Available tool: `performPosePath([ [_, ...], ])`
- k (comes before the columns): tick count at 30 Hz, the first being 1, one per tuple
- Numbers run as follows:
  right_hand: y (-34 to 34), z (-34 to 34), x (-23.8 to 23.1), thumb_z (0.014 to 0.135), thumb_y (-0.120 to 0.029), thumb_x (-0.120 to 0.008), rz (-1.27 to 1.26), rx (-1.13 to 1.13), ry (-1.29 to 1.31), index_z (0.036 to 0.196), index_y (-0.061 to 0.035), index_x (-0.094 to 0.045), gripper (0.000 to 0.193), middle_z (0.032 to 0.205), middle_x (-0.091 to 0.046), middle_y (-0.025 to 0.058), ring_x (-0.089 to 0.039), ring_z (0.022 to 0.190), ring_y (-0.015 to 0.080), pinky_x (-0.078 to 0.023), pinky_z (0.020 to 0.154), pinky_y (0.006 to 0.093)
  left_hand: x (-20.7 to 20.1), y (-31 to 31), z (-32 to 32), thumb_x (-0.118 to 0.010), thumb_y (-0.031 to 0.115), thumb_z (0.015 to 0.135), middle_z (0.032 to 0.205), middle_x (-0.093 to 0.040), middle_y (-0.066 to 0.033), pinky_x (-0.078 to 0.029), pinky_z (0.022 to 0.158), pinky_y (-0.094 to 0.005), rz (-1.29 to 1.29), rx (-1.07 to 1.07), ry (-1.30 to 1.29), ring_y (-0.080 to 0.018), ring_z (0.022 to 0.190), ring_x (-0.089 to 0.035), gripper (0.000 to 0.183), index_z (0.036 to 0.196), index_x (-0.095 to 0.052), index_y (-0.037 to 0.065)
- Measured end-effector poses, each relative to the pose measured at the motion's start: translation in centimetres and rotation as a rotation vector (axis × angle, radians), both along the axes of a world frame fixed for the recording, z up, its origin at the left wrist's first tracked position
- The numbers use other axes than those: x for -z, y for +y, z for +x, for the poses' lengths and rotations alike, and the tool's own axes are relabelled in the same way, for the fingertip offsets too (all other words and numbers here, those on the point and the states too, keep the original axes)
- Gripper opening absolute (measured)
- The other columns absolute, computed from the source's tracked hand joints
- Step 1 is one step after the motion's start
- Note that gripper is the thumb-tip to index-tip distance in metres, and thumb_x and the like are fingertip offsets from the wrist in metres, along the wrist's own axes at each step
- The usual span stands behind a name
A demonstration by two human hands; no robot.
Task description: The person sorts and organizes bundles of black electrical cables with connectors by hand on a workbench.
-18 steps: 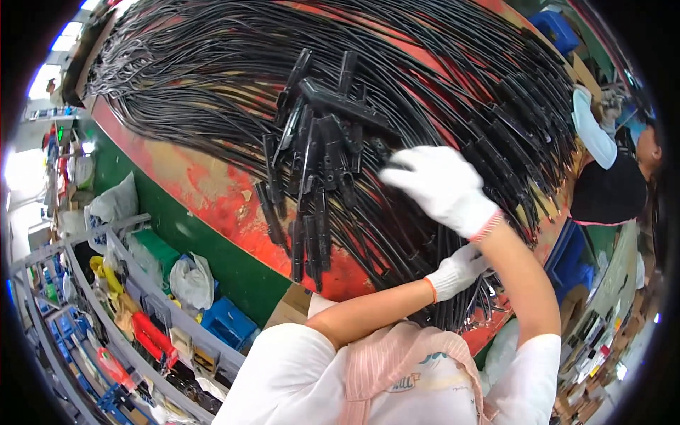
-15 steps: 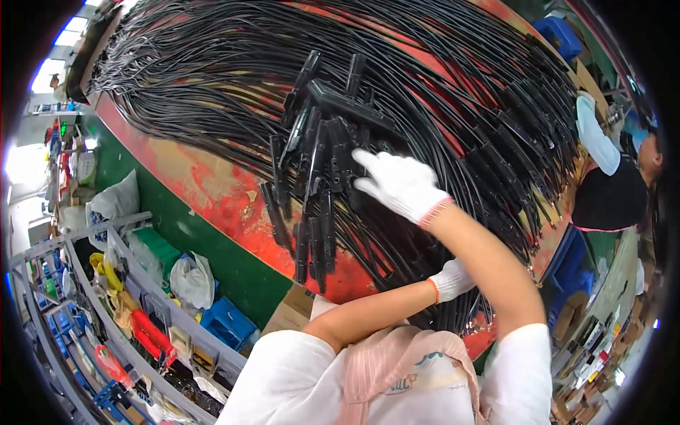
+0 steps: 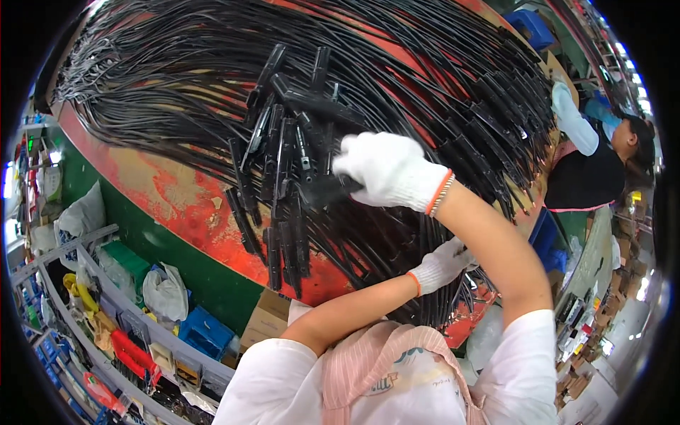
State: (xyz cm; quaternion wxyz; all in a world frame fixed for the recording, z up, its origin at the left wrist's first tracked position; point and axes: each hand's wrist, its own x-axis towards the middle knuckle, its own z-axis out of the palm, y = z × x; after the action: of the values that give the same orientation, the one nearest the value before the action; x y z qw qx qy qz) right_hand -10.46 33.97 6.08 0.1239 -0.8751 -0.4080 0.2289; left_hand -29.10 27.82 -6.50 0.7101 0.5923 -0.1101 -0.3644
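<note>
Below the red table (image 3: pixel 177 191) where I work, a plain brown cardboard box (image 3: pixel 265 319) stands against its green side. Just left of that box sits a blue plastic crate (image 3: pixel 205 333), and further left a crumpled white bag (image 3: pixel 166 292) beside a green box (image 3: pixel 127 261). Another white sack (image 3: pixel 81 212) lies higher up, left of the table's edge.

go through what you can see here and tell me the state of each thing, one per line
Right hand: gloved, fingers closed on a black connector.
Left hand: gloved, gripping cables at the bundle's near edge.
Cables: black, spread in a thick fan over the table.
Connectors: piled loose on the cables.
Table: red, paint worn.
Blue bin: on the floor; contents unclear.
</note>
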Motion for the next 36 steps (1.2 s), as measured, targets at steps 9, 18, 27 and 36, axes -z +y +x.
performPosePath([
  [9, -3.5, 0.3, 12.3, 0.084, -0.021, -0.065, -0.185, -0.305, -0.223, 0.09, -0.0135, -0.078, 0.016, 0.104, -0.065, 0.0038, -0.065, 0.097, 0.0267, -0.057, 0.084, 0.0385, -1.2, 0.5, -0.5, -0.058, 0.02, 0.104, 0.107, -0.061, -0.0031, -0.049, 0.085, -0.0296, -0.373, -0.123, 0.386, -0.0126, 0.097, -0.058, 0.037, 0.136, -0.046, 0.006],
  [18, -15.1, -2.6, -6.7, 0.081, -0.011, -0.077, 0.522, 0.581, -0.224, 0.118, -0.0107, -0.07, 0.038, 0.098, -0.074, 0.0068, -0.071, 0.085, 0.0177, -0.056, 0.075, 0.032, -7.1, 1.6, 5.1, -0.068, 0.022, 0.097, 0.121, -0.058, -0.006, -0.055, 0.098, -0.0374, -0.296, -0.11, 0.687, -0.0177, 0.106, -0.062, 0.047, 0.135, -0.045, 0.006],
  [27, -34.4, -27.1, -10.5, 0.078, -0.027, -0.083, -0.129, 1.651, -0.431, 0.105, -0.0079, -0.07, 0.036, 0.088, -0.07, 0.0107, -0.068, 0.076, 0.0218, -0.052, 0.072, 0.0309, -11.3, -4.7, 11.7, -0.058, 0.011, 0.102, 0.127, -0.059, -0.0117, -0.05, 0.106, -0.0527, -0.759, -0.284, 0.58, -0.0289, 0.114, -0.062, 0.038, 0.137, -0.044, 0.005],
  [36, -35.4, -37.4, -8.6, 0.074, -0.026, -0.079, -0.281, 1.376, -0.45, 0.114, -0.0183, -0.07, 0.043, 0.096, -0.072, 0.0056, -0.069, 0.087, 0.0279, -0.054, 0.075, 0.0393, -10.0, -9.4, 11.7, -0.052, 0.009, 0.105, 0.137, -0.054, -0.0142, -0.044, 0.114, -0.0556, -0.765, -0.357, 0.662, -0.0314, 0.128, -0.054, 0.034, 0.138, -0.044, 0.004],
])
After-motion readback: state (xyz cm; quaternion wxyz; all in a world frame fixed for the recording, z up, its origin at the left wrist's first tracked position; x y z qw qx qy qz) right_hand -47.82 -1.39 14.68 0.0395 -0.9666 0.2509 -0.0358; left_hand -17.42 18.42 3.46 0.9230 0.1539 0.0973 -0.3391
